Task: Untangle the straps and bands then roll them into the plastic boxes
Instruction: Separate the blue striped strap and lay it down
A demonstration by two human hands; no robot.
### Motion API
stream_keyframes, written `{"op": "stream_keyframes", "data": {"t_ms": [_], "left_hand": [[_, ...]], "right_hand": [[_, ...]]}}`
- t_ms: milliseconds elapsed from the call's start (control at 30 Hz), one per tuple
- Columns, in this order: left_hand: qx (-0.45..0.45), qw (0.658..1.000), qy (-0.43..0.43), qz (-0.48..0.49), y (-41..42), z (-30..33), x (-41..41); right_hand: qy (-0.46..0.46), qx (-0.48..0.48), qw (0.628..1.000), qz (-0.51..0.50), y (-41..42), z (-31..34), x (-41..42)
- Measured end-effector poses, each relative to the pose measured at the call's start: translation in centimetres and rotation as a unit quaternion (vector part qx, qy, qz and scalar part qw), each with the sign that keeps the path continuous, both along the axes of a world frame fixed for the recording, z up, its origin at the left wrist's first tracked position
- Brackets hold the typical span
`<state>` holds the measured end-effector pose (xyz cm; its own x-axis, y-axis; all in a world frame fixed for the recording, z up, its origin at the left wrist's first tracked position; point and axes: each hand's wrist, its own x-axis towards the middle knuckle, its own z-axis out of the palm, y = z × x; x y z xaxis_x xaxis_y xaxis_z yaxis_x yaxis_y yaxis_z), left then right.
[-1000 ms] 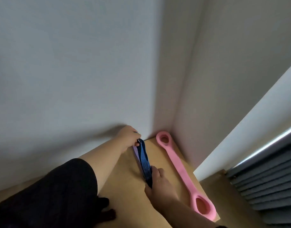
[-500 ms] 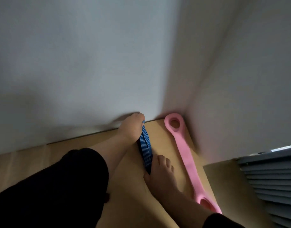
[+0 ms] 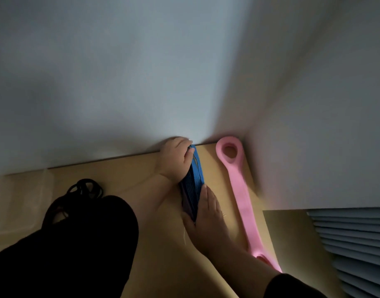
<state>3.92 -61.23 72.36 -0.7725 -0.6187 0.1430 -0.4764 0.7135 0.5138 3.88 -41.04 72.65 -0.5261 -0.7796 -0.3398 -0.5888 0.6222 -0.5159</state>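
A blue striped elastic band (image 3: pixel 195 179) lies stretched lengthwise on the wooden table (image 3: pixel 128 168), close to the wall. My left hand (image 3: pixel 176 160) grips its far end with curled fingers. My right hand (image 3: pixel 204 218) lies over its near end with fingers extended, the thumb on the band's left side. A long pink band (image 3: pixel 238 190) with a loop hole at each end lies flat to the right, untouched. A tangle of black bands (image 3: pixel 85 188) sits at the left, partly behind my dark sleeve. A clear plastic box (image 3: pixel 17 203) stands at the far left.
White walls meet in a corner just behind the pink band. A slatted grey blind (image 3: pixel 352 244) fills the lower right beyond the table's right edge. My dark left sleeve (image 3: pixel 77 244) covers much of the lower left.
The camera has swung left and down, bringing the black tangle and the clear box into view. Both hands stay on the blue band, and my left hand's fingers have curled over its far end.
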Motion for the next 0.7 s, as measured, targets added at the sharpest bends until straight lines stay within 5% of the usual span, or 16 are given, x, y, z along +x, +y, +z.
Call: {"op": "stream_keyframes", "data": {"t_ms": [200,700], "left_hand": [[0.244,0.957,0.048,0.151,4.0,0.5,3.0],[0.259,0.953,-0.029,0.155,4.4,1.5,2.3]], "right_hand": [[-0.040,-0.051,0.998,0.003,-1.0,-0.3,-0.3],[-0.111,-0.065,0.991,-0.022,-1.4,-0.3,-1.2]]}}
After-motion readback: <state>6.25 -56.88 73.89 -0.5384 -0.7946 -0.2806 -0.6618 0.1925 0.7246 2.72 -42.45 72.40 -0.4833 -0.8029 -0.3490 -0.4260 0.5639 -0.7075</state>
